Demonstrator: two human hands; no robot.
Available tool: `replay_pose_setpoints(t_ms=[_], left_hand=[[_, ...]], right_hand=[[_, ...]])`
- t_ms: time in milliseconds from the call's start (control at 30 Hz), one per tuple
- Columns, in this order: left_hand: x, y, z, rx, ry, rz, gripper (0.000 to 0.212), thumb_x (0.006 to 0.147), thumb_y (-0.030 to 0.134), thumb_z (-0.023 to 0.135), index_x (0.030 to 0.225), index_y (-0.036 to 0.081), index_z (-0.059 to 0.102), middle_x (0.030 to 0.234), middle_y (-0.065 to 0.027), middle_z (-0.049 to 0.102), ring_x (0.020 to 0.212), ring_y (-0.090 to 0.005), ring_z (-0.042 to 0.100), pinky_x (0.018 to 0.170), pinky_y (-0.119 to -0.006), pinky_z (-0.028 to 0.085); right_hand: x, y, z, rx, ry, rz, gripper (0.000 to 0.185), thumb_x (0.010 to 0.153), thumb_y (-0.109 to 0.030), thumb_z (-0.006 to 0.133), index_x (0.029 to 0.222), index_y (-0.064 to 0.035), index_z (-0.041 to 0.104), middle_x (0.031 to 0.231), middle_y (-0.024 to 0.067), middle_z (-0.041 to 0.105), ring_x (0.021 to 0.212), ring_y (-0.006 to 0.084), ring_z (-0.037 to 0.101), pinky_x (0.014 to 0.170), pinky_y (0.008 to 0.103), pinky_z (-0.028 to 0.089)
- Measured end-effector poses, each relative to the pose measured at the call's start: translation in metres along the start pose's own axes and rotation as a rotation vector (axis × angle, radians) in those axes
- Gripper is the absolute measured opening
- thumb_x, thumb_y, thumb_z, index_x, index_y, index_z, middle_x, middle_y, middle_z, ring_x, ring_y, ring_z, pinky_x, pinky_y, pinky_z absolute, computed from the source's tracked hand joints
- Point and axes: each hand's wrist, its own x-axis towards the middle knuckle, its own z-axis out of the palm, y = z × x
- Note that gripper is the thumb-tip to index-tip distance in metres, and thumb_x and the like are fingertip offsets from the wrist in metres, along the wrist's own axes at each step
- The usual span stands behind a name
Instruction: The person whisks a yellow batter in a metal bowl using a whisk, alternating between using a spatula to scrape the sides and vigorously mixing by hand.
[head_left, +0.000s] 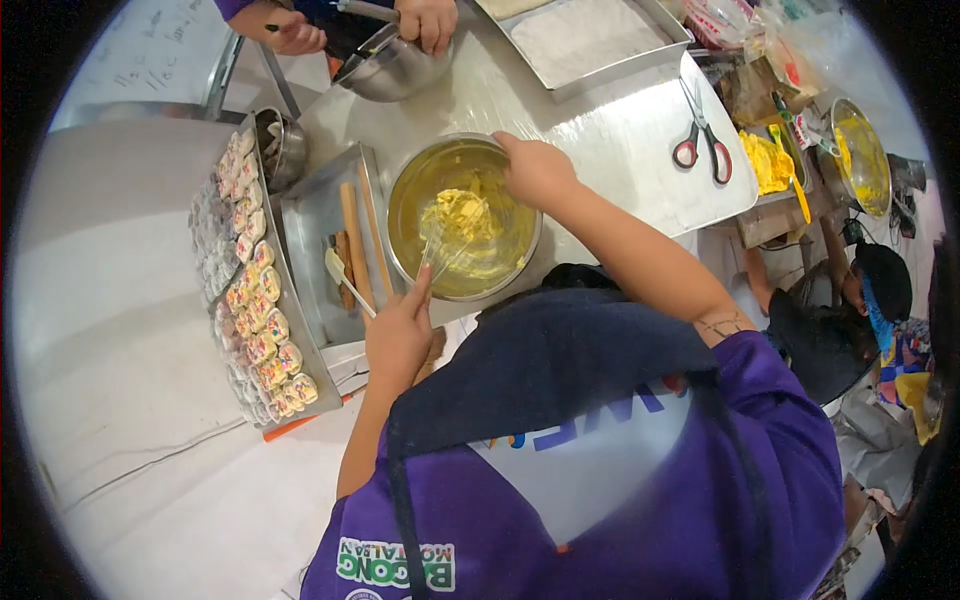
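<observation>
My left hand (397, 337) grips a wire whisk (442, 251), its wires down in a large metal mixing bowl (527, 259). Soft yellow mixture (461, 214) clings around the whisk and is smeared across the bowl's bottom. At the upper right of the bowl, my right hand (538, 174) holds the rim. Left of the bowl is a metal tray (304, 225) with a wooden rolling pin (352, 240), another thin wooden stick and a brown piece. A pale-headed spatula (335, 264) lies there too, its handle reaching toward my left hand; whether I touch it, I cannot tell.
Across the table, a person's hands (427, 22) hold a metal bowl (394, 71) and utensils. A lined baking pan (555, 94) and scissors (701, 139) lie right. Sprinkle-topped cakes fill a tray (311, 360) at left. Another person (817, 337) is beside yellow mixture (765, 161) at right.
</observation>
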Motion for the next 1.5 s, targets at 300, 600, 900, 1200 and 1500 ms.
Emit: replay_pose_setpoints(t_ms=[300, 600, 900, 1200, 1500], left_hand=[[-0.010, 0.008, -0.023, -0.313, 0.174, -0.003, 0.036, 0.086, 0.020, 0.048, 0.122, 0.027, 0.049, 0.072, -0.0144, 0.056, 0.068, -0.0306, 0.056, 0.063, -0.038, 0.044], [-0.005, 0.008, -0.006, -0.263, 0.067, -0.015, 0.037, 0.086, 0.018, 0.049, 0.122, 0.023, 0.049, 0.074, -0.0173, 0.056, 0.068, -0.0314, 0.056, 0.062, -0.038, 0.043], [-0.018, -0.003, 0.014, -0.282, -0.038, -0.138, 0.038, 0.087, 0.019, 0.045, 0.125, 0.022, 0.046, 0.075, -0.0190, 0.057, 0.068, -0.0328, 0.056, 0.063, -0.036, 0.043], [-0.023, 0.004, -0.001, -0.532, 0.196, -0.022, 0.037, 0.087, 0.020, 0.046, 0.124, 0.021, 0.047, 0.072, -0.0193, 0.056, 0.064, -0.0304, 0.055, 0.061, -0.035, 0.042], [-0.016, -0.002, 0.007, -0.443, 0.083, -0.023, 0.039, 0.089, 0.020, 0.044, 0.128, 0.019, 0.042, 0.073, -0.0192, 0.059, 0.064, -0.0264, 0.057, 0.063, -0.034, 0.043]], right_hand=[[0.001, 0.004, 0.001, -0.002, -0.004, 0.005, 0.044, 0.070, -0.010, 0.054, 0.114, -0.0105, 0.048, 0.086, 0.0141, 0.062, 0.083, 0.0306, 0.060, 0.068, 0.0410, 0.047], [-0.001, -0.001, -0.003, -0.011, -0.037, 0.014, 0.044, 0.072, -0.013, 0.054, 0.115, -0.0103, 0.047, 0.088, 0.0145, 0.062, 0.085, 0.0297, 0.059, 0.069, 0.0407, 0.047], [-0.001, -0.005, -0.003, 0.006, -0.044, -0.024, 0.040, 0.073, -0.013, 0.053, 0.113, -0.0098, 0.048, 0.088, 0.0140, 0.062, 0.085, 0.0303, 0.059, 0.069, 0.0408, 0.047], [0.002, 0.006, 0.003, 0.031, 0.014, 0.005, 0.044, 0.073, -0.010, 0.050, 0.116, -0.0127, 0.048, 0.089, 0.0153, 0.061, 0.084, 0.0312, 0.059, 0.070, 0.0413, 0.047], [-0.002, -0.002, -0.004, 0.018, -0.025, 0.001, 0.043, 0.072, -0.009, 0.052, 0.115, -0.0119, 0.048, 0.088, 0.0142, 0.062, 0.084, 0.0309, 0.059, 0.069, 0.0409, 0.047]])
